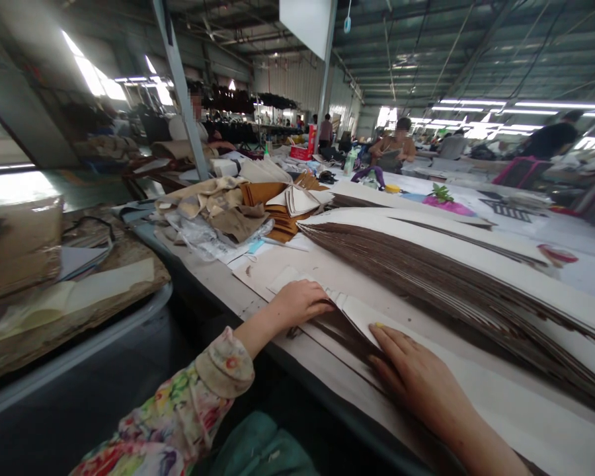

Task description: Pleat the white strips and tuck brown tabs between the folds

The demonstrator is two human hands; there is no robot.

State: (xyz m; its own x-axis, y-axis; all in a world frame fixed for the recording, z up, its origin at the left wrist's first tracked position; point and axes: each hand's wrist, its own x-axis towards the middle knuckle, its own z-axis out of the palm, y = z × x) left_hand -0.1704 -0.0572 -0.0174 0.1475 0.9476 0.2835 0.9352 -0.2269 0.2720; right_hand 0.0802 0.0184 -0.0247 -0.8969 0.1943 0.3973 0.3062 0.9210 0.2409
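A stack of long, white-topped fabric panels (359, 309) with brown edges lies along the near side of the table, its corners fanned at the far end. My left hand (302, 303) has its fingers curled and closed over that fanned end. On the same stack, closer to me, my right hand (414, 367) rests with its fingers stretched out over the white top. Its thumb lies apart from them, along the brown edge. Just beyond both hands is a thicker, curved pile of brown panels (406, 271) with a white top layer.
Tan and brown cloth scraps (238, 218) and clear plastic (213, 241) are heaped at the table's far left. A bin (143, 337) stands left, below boards and paper. A green plant (442, 192) and a red box (302, 152) sit farther back. One co-worker (394, 145) is across the table.
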